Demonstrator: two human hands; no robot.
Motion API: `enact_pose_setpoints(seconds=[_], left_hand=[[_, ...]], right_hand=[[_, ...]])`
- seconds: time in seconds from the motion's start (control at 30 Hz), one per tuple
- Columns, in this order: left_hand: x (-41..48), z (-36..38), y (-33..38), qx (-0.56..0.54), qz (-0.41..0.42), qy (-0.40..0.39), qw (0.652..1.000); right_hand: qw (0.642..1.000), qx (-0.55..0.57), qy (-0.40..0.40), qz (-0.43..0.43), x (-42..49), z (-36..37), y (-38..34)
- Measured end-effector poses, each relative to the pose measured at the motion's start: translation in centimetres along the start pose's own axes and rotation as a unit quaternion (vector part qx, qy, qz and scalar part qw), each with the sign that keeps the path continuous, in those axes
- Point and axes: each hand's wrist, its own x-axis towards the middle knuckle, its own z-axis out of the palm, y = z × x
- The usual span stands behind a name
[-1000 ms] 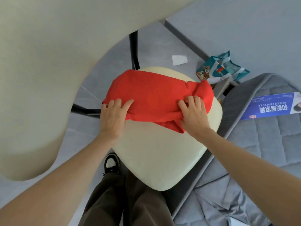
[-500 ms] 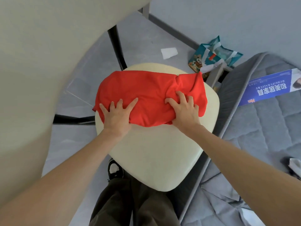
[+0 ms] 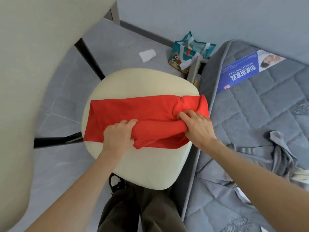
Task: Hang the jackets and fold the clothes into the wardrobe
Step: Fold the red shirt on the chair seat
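A red garment (image 3: 133, 113) lies folded into a long band across the cream chair seat (image 3: 142, 166). My left hand (image 3: 117, 135) grips a bunched fold of the red cloth near its front edge. My right hand (image 3: 198, 126) pinches the cloth at its right end, where the fabric is crumpled. The garment's left part lies flat on the seat. A grey garment (image 3: 279, 154) lies crumpled on the mattress to the right.
A grey quilted mattress (image 3: 250, 114) with a blue printed label (image 3: 242, 72) lies right of the chair. A teal bag (image 3: 187, 54) and a white paper scrap (image 3: 148, 55) lie on the grey floor behind. The cream chair back (image 3: 33, 64) rises at left.
Both hands lay flat on the red cloth before; now their fingers have curled and gathered a fold of it. The garment looks longer and narrower, and the view has shifted.
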Motion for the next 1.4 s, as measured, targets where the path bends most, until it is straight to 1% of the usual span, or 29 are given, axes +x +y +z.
enact_pose_setpoints(seconds=[0.07,0.17,0.23,0.3,0.37,0.43,0.5,0.57,0.6,0.67,0.77,0.83,0.87,1.0,1.07,1.13,1.2,1.23,1.27,1.3,1.33,1.37,1.4], left_hand=[[0.8,-2.5,-0.5,-0.035,0.002,0.066,0.997],[2.8,-5.2,-1.6,-0.041,0.034,0.136,0.989],[4.4,-6.3,-2.2,-0.039,0.052,0.165,0.984],[5.1,-6.1,-2.9,-0.032,0.066,0.175,0.982],[5.0,-5.1,-3.8,-0.026,0.067,0.157,0.985],[3.9,-3.7,-4.7,-0.019,0.057,0.12,0.991],[2.4,-2.0,-5.5,-0.011,0.044,0.084,0.995],[1.1,-0.8,-5.7,-0.01,0.039,0.057,0.998],[0.6,-0.3,-5.7,-0.005,0.039,0.042,0.998],[0.0,0.6,-5.5,0.015,0.036,0.008,0.999],[-0.2,1.2,-5.6,0.024,0.034,-0.027,0.999],[-0.4,1.5,-5.6,0.028,0.035,-0.042,0.998],[-0.6,1.7,-5.4,0.027,0.031,-0.045,0.998],[-1.0,2.1,-5.1,0.034,0.015,-0.044,0.998],[-0.7,2.1,-5.4,0.034,0.014,-0.057,0.998],[-0.2,1.9,-5.6,-0.041,-0.006,-0.053,0.998],[0.3,1.6,-5.7,-0.148,-0.031,-0.037,0.988],[0.3,1.6,-5.8,-0.189,-0.039,-0.032,0.981],[0.3,1.5,-5.8,-0.215,-0.042,-0.032,0.975],[0.2,1.5,-5.9,-0.226,-0.038,-0.034,0.973],[-0.1,1.5,-5.9,-0.228,-0.03,-0.036,0.973],[-0.3,1.5,-5.9,-0.231,-0.024,-0.034,0.972],[-0.5,1.5,-5.9,-0.24,-0.027,-0.027,0.97]], right_hand=[[0.999,0.017,0.047,-0.003,0.6,-1.5,-0.3],[0.993,0.044,0.107,0.003,2.1,-3.5,-1.1],[0.991,0.071,0.116,0.007,2.9,-4.1,-1.4],[0.993,0.076,0.093,0.015,2.9,-3.9,-1.7],[0.996,0.054,0.062,0.034,2.1,-2.7,-1.9],[0.996,0.034,0.04,0.069,0.8,-1.1,-2.2],[0.994,0.01,0.041,0.099,-0.6,0.6,-2.5],[0.992,-0.026,0.048,0.109,-1.8,1.8,-2.8],[0.992,-0.042,0.038,0.115,-2.3,2.4,-2.9],[0.988,-0.062,-0.016,0.142,-3.2,3.4,-3.0],[0.97,-0.064,-0.127,0.199,-4.2,4.2,-2.2],[0.964,-0.04,-0.164,0.206,-4.4,4.3,-1.8],[0.966,-0.018,-0.161,0.201,-4.3,4.1,-1.8],[0.981,0.04,-0.094,0.168,-3.6,3.8,-2.5],[0.972,0.107,-0.086,0.189,-3.6,3.8,-2.3],[0.956,0.192,-0.064,0.212,-4.0,3.9,-1.7],[0.928,0.28,-0.003,0.246,-4.6,4.2,-1.2],[0.899,0.334,0.042,0.28,-4.8,4.3,-1.2],[0.855,0.396,0.085,0.323,-4.9,4.4,-1.3],[0.799,0.461,0.119,0.368,-4.8,4.2,-1.5],[0.742,0.514,0.134,0.409,-4.6,3.9,-1.6],[0.7,0.549,0.131,0.437,-4.3,3.6,-1.7],[0.683,0.566,0.115,0.447,-4.0,3.2,-1.8]])
